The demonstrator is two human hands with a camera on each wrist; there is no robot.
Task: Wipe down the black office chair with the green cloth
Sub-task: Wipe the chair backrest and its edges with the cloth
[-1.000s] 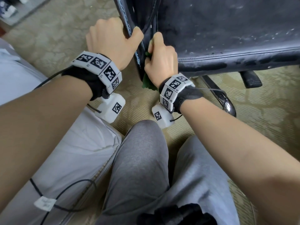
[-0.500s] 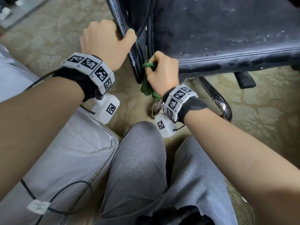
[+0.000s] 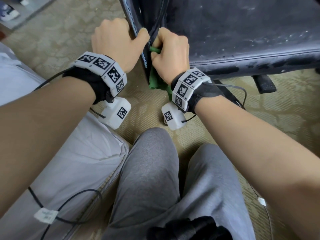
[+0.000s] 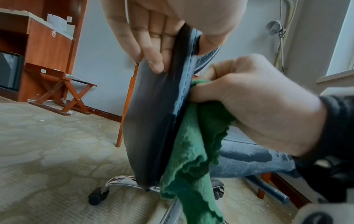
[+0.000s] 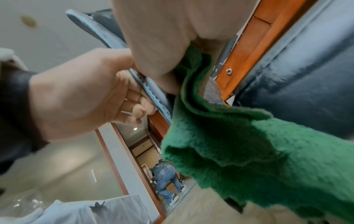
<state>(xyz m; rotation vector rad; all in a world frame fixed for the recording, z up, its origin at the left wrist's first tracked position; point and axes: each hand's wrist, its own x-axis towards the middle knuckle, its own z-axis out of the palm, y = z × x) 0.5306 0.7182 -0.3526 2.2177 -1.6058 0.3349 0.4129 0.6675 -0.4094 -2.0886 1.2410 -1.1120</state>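
The black office chair's dusty seat [image 3: 242,32] fills the upper right of the head view. Its flat black side panel [image 3: 136,37] with blue stitching hangs down beside the seat. My left hand [image 3: 117,42] grips that panel [image 4: 153,121], fingers on its outer face and thumb on the inner edge. My right hand [image 3: 170,51] is curled round the green cloth [image 3: 155,82] and presses it against the panel's inner face. The cloth [image 4: 193,159] hangs loose below my right hand [image 4: 249,97]. In the right wrist view the cloth [image 5: 249,144] fills the lower right beside my left hand [image 5: 86,97].
Patterned beige carpet [image 3: 52,40] lies under the chair. The chrome base and a caster [image 4: 99,197] stand below the panel. A wooden folding stand [image 4: 63,91] and cabinet are at the far wall. My grey-trousered knees [image 3: 155,170] are close below, a white cushion [image 3: 69,161] at left.
My right hand has slid up the panel's inner face with the cloth, from its lower edge to beside my left thumb. The left hand keeps its grip on the panel.
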